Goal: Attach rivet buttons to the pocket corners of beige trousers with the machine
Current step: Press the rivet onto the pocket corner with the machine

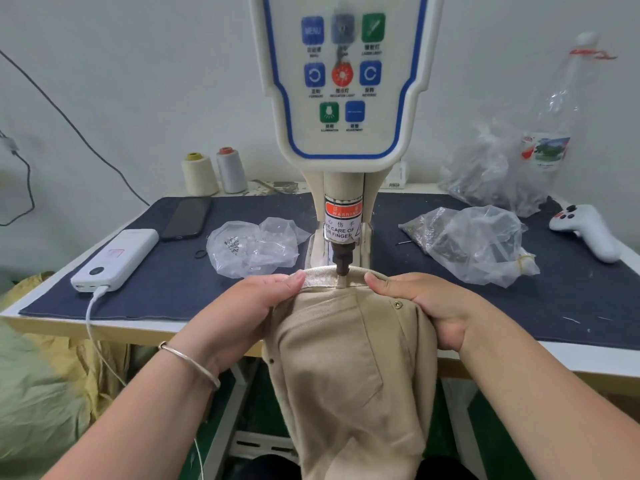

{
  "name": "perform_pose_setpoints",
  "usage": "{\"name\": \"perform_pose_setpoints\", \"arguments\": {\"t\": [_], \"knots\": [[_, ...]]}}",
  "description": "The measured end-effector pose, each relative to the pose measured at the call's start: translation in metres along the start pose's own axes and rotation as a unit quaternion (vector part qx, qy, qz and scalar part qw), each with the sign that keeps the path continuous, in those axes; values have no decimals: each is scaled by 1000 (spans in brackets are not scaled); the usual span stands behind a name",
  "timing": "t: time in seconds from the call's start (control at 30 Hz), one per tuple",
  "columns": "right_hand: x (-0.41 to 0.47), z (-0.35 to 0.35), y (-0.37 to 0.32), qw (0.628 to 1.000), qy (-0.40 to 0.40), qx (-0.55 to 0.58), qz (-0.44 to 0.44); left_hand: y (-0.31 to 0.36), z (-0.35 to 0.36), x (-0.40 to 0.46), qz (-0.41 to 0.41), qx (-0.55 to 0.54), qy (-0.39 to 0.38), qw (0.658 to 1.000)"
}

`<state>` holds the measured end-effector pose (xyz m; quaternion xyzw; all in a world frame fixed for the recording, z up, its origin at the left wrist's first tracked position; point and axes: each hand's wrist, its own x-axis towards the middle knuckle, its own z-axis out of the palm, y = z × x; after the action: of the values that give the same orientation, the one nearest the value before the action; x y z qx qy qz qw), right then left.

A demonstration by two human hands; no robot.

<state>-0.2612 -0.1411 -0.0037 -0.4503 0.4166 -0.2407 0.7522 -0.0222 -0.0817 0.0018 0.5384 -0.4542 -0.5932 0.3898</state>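
The beige trousers (346,358) hang over the table's front edge, their waistband pushed under the dark punch (343,263) of the white rivet machine (343,98). My left hand (252,306) grips the waistband on the left of the punch, thumb on top. On the right, my right hand (426,303) holds the fabric the same way. One brass rivet button (397,304) sits on a pocket corner beside my right thumb. A small dark stud (272,361) shows on the left edge of the trousers.
Dark blue cloth (166,278) covers the table. On it lie a white power bank (116,259) with its cable, a black phone (187,218), plastic bags of small metal parts (252,247) (474,244), and a white controller (585,230). Thread cones (214,171) stand behind.
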Motion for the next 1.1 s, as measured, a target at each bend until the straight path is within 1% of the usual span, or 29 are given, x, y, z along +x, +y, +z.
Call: {"name": "perform_pose_setpoints", "arguments": {"t": [0.07, 0.13, 0.2, 0.3, 0.4, 0.47, 0.57, 0.63, 0.8, 0.9, 1.03, 1.1], "knots": [[-1, 1, -2, 1000, 13, -13, -3, 3, 3, -1, -15, -31, -2, 999], [-2, 4, -4, 1000, 24, -16, -5, 5, 9, -1, -34, -59, 38, 997], [-4, 6, -4, 999, 32, -22, -9, 4, 14, -2, -42, -55, 70, 995], [-5, 6, -3, 999, 32, -9, -12, 5, 15, -6, -52, -40, 66, 996], [-8, 5, -4, 1000, 0, 16, -13, 7, 10, -10, -76, -14, 52, 996], [-10, 3, -5, 999, -33, 25, -16, 7, 8, -11, -80, 2, 70, 994], [-10, 2, -4, 998, -47, 25, -16, 4, 6, -9, -38, 20, 85, 995], [-10, 4, -2, 999, -39, 26, -19, 2, 7, -9, -18, 32, 86, 996], [-14, 10, 4, 999, 3, 33, -29, -9, 18, -11, 3, -13, 100, 995], [-17, 12, 2, 999, 31, 24, -30, -10, 21, -13, -10, -14, 103, 994], [-16, 12, -4, 998, 43, 19, -41, -2, 16, -13, -53, -2, 69, 996], [-10, 11, -5, 995, 74, -22, -60, 0, 11, -9, -50, 17, 66, 996]]}}
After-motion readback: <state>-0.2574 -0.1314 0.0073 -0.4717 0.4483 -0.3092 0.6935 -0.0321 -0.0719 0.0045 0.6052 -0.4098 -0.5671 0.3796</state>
